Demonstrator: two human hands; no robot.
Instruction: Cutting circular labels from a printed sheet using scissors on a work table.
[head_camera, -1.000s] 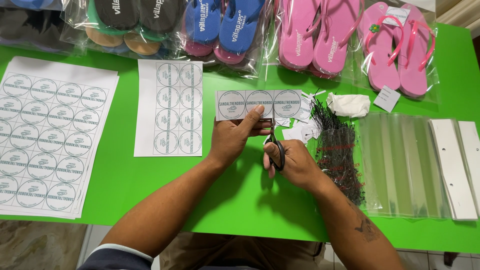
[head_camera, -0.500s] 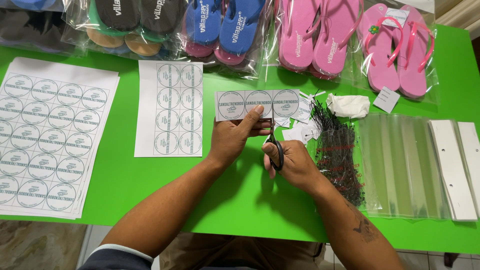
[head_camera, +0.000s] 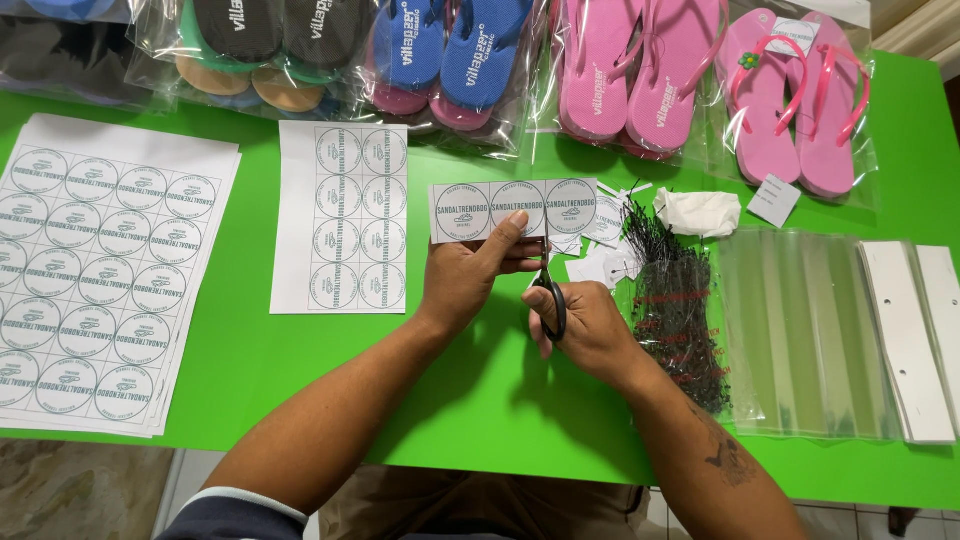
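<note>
Green surface (head_camera: 300, 400): left hand (head_camera: 465, 275) is pinching white three-circle label strip (head_camera: 513, 208) taut; right hand (head_camera: 590, 325) is gripping black-handled scissors (head_camera: 548, 290), cutting between circles.

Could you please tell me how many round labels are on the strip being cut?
3: all in one row on the strip, left, middle and right; the left hand pinches below the middle one, and the scissors cut between middle and right.

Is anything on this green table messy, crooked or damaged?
Mostly tidy. The one untidy spot is a scatter of small white paper offcuts lying loose just right of the scissors, beside a crumpled white wad. The label sheets lie flat, and the bagged sandals show no visible damage.
</note>
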